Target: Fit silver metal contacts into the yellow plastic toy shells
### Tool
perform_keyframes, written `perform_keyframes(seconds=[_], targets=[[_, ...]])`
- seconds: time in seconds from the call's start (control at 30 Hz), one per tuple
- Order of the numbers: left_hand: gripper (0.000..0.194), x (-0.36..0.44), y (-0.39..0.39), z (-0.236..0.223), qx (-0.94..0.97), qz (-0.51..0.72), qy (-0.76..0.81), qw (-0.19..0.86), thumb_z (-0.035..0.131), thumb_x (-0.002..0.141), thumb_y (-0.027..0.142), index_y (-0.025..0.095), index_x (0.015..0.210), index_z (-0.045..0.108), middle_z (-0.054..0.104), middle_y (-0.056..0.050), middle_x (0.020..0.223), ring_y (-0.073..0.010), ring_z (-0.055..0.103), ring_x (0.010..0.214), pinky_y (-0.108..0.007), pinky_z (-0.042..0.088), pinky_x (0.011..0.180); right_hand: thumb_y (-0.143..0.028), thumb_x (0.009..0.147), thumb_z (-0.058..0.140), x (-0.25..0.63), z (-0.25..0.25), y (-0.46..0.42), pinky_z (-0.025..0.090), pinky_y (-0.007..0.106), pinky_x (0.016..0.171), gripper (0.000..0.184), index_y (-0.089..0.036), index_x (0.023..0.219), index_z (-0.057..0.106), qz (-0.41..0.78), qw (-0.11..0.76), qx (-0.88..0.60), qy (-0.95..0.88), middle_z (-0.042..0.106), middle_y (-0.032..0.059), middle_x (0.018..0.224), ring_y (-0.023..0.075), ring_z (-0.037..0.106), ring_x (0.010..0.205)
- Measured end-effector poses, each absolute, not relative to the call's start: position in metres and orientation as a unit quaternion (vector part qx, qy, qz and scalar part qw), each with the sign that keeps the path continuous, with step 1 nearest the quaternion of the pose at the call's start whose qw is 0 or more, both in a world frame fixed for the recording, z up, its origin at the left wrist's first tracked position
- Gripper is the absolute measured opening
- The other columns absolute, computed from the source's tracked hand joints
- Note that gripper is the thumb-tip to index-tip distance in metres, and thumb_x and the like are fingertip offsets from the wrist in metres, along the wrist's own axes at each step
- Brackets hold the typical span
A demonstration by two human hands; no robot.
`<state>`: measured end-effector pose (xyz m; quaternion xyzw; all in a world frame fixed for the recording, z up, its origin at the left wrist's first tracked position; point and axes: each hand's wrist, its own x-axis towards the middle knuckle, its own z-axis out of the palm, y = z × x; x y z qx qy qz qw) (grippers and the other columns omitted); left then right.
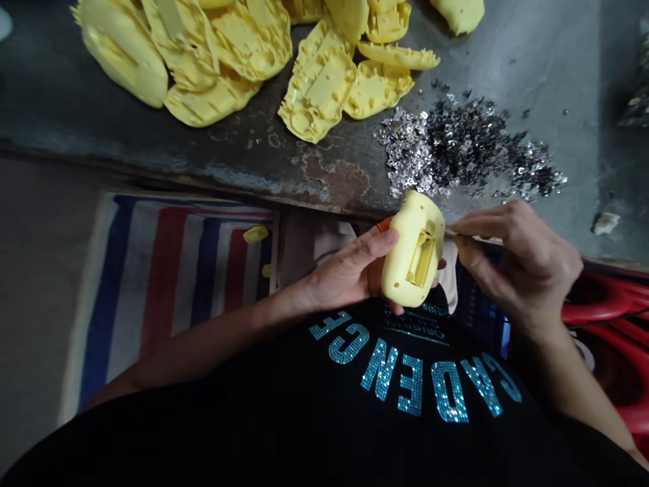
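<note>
My left hand [349, 267] cradles a yellow moulded plastic shell [400, 270] in front of my chest, its fingers wrapped behind it. The shell's rectangular recess faces up. My right hand [517, 260] pinches a thin metal tool [451, 233] between thumb and fingers, and its tip reaches the top right of the shell. The tool's far end is hidden behind the shell. A bit of orange [384, 224] shows past my left fingers, too small to name.
Several yellow plastic shells [314, 81] lie heaped on a worn grey metal bench [532, 67] beyond my hands, beside a pile of silver and dark sequin-like bits [456, 149]. A striped cloth [167, 291] lies to the left, and red plastic [608, 304] sits to the right.
</note>
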<state>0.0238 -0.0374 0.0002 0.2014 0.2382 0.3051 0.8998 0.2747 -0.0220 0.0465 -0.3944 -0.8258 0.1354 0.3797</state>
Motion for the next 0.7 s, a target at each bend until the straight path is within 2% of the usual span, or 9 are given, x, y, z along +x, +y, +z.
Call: perform_keyframes(seconds=[0.07,0.13,0.23,0.33,0.43,0.57,0.7], targets=[[0.086,0.025,-0.04,0.0,0.21,0.343,0.265,0.877,0.099,0.087,0.068,0.029,0.156,0.066,0.087,-0.012,0.124,-0.0321,0.087,0.098,-0.033,0.068,0.064,-0.025,0.103,0.086,0.275,0.044,-0.018,0.067,0.044,0.084,0.032,-0.034,0.132,0.077,0.217,0.371,-0.424,-0.797,0.083,0.0057,0.125,0.027,0.079,0.108],[0.081,0.027,-0.044,0.001,0.231,0.385,0.293,0.844,0.104,0.084,0.059,0.029,0.151,0.07,0.087,-0.007,0.119,-0.0263,0.085,0.094,-0.032,0.067,0.073,-0.037,0.102,0.088,0.275,0.043,-0.013,0.069,0.043,0.082,0.044,-0.033,0.143,0.074,0.315,0.344,-0.43,-0.773,0.079,0.0091,0.136,0.0284,0.079,0.113],[0.075,0.026,-0.05,0.005,0.271,0.407,0.309,0.816,0.104,0.088,0.05,0.028,0.152,0.072,0.088,-0.007,0.117,-0.0244,0.084,0.097,-0.033,0.065,0.083,-0.043,0.102,0.087,0.271,0.041,-0.007,0.07,0.04,0.08,0.051,-0.031,0.148,0.07,0.382,0.322,-0.425,-0.755,0.078,0.0096,0.134,0.025,0.08,0.102],[0.068,0.023,-0.054,0.009,0.294,0.412,0.323,0.8,0.099,0.094,0.047,0.025,0.153,0.074,0.088,-0.01,0.124,-0.0255,0.084,0.103,-0.032,0.062,0.088,-0.043,0.099,0.09,0.263,0.036,-0.007,0.07,0.038,0.077,0.052,-0.03,0.145,0.069,0.351,0.343,-0.425,-0.76,0.076,0.0084,0.129,0.0218,0.077,0.091],[0.061,0.017,-0.057,0.008,0.326,0.428,0.343,0.77,0.098,0.095,0.048,0.022,0.148,0.081,0.088,-0.012,0.125,-0.023,0.083,0.102,-0.029,0.061,0.086,-0.038,0.097,0.091,0.254,0.026,-0.007,0.071,0.037,0.076,0.053,-0.031,0.145,0.068,0.306,0.388,-0.417,-0.763,0.074,0.0067,0.126,0.0206,0.077,0.089],[0.054,0.008,-0.058,0.003,0.346,0.456,0.389,0.722,0.101,0.089,0.052,0.021,0.132,0.091,0.09,-0.009,0.111,-0.0204,0.079,0.093,-0.029,0.061,0.084,-0.03,0.097,0.088,0.241,0.018,-0.003,0.072,0.037,0.076,0.054,-0.032,0.147,0.068,0.258,0.422,-0.399,-0.772,0.074,0.0068,0.127,0.0202,0.077,0.088],[0.041,-0.006,-0.057,-0.01,0.329,0.505,0.415,0.681,0.106,0.083,0.048,0.02,0.11,0.095,0.09,-0.008,0.102,-0.0229,0.081,0.095,-0.031,0.063,0.088,-0.028,0.098,0.086,0.217,0.02,0.008,0.073,0.038,0.076,0.052,-0.032,0.147,0.069,0.229,0.427,-0.372,-0.791,0.075,0.0062,0.124,0.0201,0.078,0.086]])
